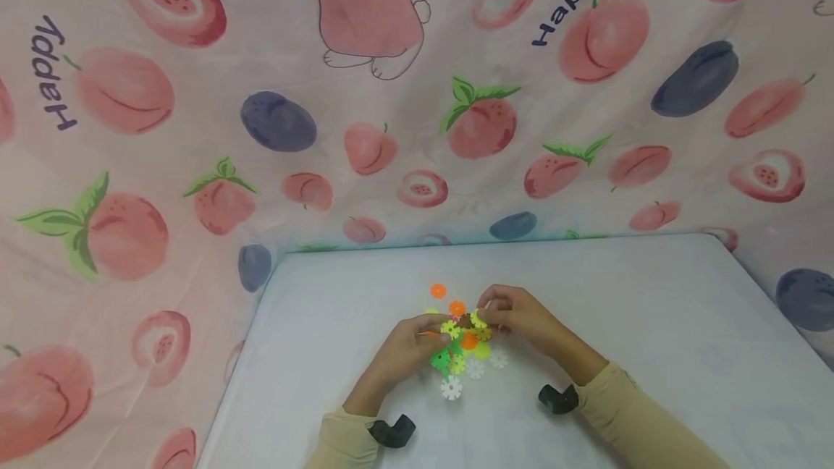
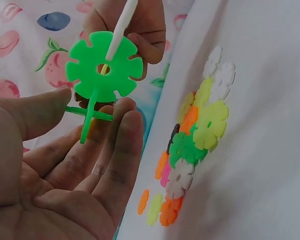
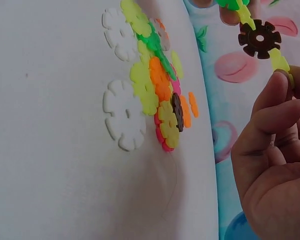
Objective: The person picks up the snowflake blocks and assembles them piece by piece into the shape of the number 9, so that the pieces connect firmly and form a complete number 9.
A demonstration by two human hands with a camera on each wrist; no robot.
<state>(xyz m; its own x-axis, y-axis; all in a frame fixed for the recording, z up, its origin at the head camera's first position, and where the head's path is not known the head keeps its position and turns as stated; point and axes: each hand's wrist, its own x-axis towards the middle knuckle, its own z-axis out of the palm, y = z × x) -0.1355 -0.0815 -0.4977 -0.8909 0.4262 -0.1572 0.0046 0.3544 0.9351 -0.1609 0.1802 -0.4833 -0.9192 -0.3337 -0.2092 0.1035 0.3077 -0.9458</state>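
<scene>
Several slotted discs are joined in a piece between the hands: a green disc point(image 2: 104, 66), a dark brown disc point(image 3: 260, 39) and yellow ones. My left hand point(image 1: 407, 349) pinches a green disc at one end, thumb on one side, as the left wrist view shows. My right hand point(image 1: 521, 317) pinches a yellow disc point(image 3: 280, 61) at the other end, with its other fingers curled. A white disc stands edge-on in the green one in the left wrist view. Below the hands, loose discs lie on the white table, with white point(image 1: 451, 387) and green point(image 1: 440, 360) ones nearest me.
An orange disc point(image 1: 438, 291) lies beyond the hands on the table point(image 1: 326, 295). Black straps with cameras point(image 1: 393, 431) are on both wrists, over tan sleeves. A fruit-printed cloth point(image 1: 404, 107) hangs behind the table and along its left side.
</scene>
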